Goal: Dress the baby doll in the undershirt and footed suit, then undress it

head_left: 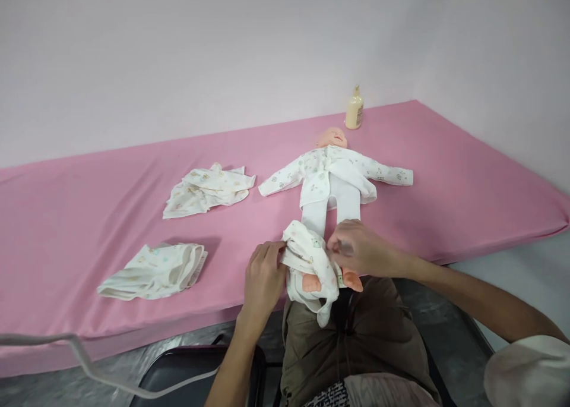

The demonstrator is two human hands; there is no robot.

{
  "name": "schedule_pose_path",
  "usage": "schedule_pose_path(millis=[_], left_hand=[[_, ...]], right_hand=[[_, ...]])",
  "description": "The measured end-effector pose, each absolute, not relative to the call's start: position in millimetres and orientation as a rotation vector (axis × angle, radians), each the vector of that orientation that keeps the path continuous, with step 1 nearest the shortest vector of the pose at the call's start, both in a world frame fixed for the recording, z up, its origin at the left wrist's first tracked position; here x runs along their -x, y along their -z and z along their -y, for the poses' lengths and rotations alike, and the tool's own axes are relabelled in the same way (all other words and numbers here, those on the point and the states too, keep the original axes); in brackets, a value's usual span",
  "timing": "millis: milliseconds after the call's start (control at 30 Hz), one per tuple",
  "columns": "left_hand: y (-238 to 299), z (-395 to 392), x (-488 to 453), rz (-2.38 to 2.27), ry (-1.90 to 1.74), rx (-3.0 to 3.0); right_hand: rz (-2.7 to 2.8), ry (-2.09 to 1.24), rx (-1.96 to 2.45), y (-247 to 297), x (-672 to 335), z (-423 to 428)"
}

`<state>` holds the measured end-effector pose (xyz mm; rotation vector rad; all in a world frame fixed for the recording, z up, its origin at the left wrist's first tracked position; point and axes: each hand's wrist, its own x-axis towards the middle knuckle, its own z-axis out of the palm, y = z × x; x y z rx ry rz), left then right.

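A baby doll (333,138) lies on its back, in a white printed long-sleeved top (315,184) spread open at the front. Its white legs (314,215) point towards me. White printed baby pants (307,246) are bunched around the foot on the left, whose orange-pink end pokes through. The other foot (352,280) shows bare beside the cloth. My left hand (265,273) pinches the left edge of the pants. With curled, slightly blurred fingers, my right hand (360,246) grips the cloth's right side, over the doll's other leg; its fingertips are partly hidden.
A pink sheet (240,234) covers the table, which meets white walls. Two folded printed garments, one farther back (207,190) and one nearer (155,270), lie to the left. A pump bottle (355,110) stands behind the doll. A black chair (191,371) and pale cable (84,359) are at lower left.
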<state>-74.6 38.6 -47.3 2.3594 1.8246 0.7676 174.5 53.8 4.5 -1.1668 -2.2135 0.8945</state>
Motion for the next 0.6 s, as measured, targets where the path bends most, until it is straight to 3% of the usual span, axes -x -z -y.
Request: schedule_pose_path(millis=[200,433,600], left_hand=[[60,-39,74,-1.920,-0.627,-2.432],[61,-33,78,-1.974,-0.616,-2.466],[63,-30,78,-1.973,-0.560,-2.557]], right_hand=[[2.423,-0.552,1.094,13,-168,-38],[1.927,-1.252,1.208,-22,-180,-54],[1.607,-1.358,1.213,-39,-177,-63]])
